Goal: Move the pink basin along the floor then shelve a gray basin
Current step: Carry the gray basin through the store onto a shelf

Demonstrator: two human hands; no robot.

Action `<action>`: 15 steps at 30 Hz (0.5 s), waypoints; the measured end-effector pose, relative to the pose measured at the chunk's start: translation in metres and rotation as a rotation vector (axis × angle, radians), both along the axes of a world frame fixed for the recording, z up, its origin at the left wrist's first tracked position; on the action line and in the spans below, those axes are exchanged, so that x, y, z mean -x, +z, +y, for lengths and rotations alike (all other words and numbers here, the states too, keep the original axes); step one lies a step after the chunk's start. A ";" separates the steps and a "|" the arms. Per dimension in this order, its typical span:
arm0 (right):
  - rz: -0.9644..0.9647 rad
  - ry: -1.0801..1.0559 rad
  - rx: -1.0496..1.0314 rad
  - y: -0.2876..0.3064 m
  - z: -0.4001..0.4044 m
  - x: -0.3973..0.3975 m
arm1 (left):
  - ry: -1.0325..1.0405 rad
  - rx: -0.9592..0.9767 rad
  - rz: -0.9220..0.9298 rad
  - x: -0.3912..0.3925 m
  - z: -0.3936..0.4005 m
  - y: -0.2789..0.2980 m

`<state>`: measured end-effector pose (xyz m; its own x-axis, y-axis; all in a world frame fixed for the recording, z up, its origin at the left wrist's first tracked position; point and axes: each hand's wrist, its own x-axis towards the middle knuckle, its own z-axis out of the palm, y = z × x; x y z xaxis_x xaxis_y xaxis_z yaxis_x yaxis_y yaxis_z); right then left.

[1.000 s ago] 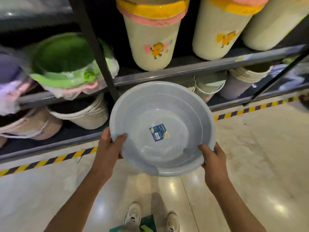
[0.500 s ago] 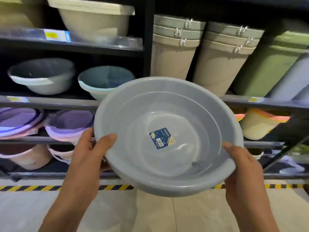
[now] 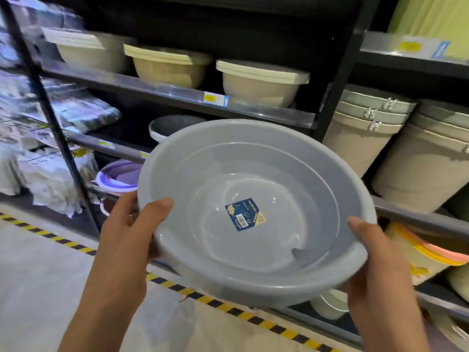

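Showing the shelving (image 3: 218, 102) swung nearer and leftward in frame than half a second ago, a dark basin (image 3: 172, 125) now at centre left. Gray basin (image 3: 253, 212) is raised at frame centre, off any shelf, tilted toward the camera. Left hand (image 3: 132, 229) and right hand (image 3: 375, 252) clasp opposite rims; shelving looks imminent. Pink basin is not visible.

A shop aisle for plastic housewares. Black shelving (image 3: 337, 80) carries rows of stacked basins (image 3: 261, 82) at 12 o'clock and nested buckets (image 3: 365, 138) at 2 o'clock, with price tags (image 3: 215, 99) on the shelf edges. Hazard tape (image 3: 58, 238) edges the floor at 8 o'clock.
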<state>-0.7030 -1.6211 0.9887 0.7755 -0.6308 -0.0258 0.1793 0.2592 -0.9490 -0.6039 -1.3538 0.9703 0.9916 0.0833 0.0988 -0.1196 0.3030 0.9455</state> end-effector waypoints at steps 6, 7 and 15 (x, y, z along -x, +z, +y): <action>0.018 0.066 0.039 -0.006 0.064 -0.068 | 0.103 0.043 0.037 -0.034 0.074 -0.012; 0.015 0.092 0.043 -0.007 0.075 -0.080 | 0.123 0.048 0.040 -0.040 0.087 -0.013; 0.004 0.246 0.037 -0.022 0.165 -0.184 | 0.264 -0.006 0.036 -0.104 0.177 -0.012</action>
